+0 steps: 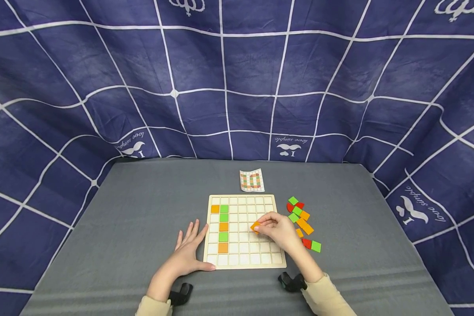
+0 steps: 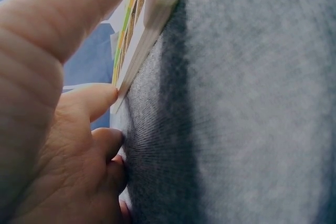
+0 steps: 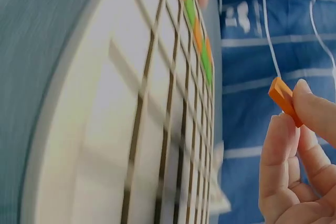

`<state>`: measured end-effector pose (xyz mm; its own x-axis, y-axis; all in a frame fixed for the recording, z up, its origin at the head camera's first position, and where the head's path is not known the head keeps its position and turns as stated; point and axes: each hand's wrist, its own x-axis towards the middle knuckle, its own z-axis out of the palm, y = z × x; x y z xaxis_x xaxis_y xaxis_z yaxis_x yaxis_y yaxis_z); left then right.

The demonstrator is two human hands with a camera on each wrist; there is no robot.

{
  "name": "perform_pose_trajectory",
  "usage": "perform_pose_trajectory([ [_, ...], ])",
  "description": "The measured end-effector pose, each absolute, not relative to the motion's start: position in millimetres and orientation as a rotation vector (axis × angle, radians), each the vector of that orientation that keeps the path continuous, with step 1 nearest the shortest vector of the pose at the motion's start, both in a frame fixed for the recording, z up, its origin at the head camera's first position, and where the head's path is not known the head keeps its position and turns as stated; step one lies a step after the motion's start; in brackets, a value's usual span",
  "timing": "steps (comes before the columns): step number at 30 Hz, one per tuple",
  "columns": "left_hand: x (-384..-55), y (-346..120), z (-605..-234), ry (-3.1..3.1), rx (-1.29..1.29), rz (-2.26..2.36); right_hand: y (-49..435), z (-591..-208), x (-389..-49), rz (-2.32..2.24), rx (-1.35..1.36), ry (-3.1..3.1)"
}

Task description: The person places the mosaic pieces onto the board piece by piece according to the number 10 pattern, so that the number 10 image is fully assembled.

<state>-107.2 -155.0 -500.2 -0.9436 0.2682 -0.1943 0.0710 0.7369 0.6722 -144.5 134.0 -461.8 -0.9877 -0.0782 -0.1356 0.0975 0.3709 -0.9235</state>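
A square wooden grid board (image 1: 244, 266) lies on the grey table, with orange and green tiles set in cells toward its left side. My left hand (image 1: 186, 254) spreads beside the board, thumb at the near left corner and index fingertip at the left edge. Over the board's right half, my right hand (image 1: 278, 230) pinches an orange tile (image 3: 284, 100) between thumb and fingers. In the right wrist view the tile is held up above the board's surface, its edge showing.
Loose tiles lie right of the board: green (image 1: 293, 218), orange (image 1: 305, 226) and red (image 1: 306, 243). Behind the board is a patterned paper card (image 1: 252, 180). A blue curtain (image 1: 253, 109) with white lines surrounds the table (image 1: 154, 197).
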Motion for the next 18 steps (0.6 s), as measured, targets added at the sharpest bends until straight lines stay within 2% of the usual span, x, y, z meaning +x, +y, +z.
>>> perform_pose_trajectory([
  [10,-107.5,-154.4,-500.4,2.662,0.261,0.997,71.2,-470.2,-141.2,-1.666,-0.34,2.372],
  [18,-107.0,-157.1,-500.0,2.655,0.302,1.013,38.1,-481.8,-140.0,-1.528,-0.483,2.409],
])
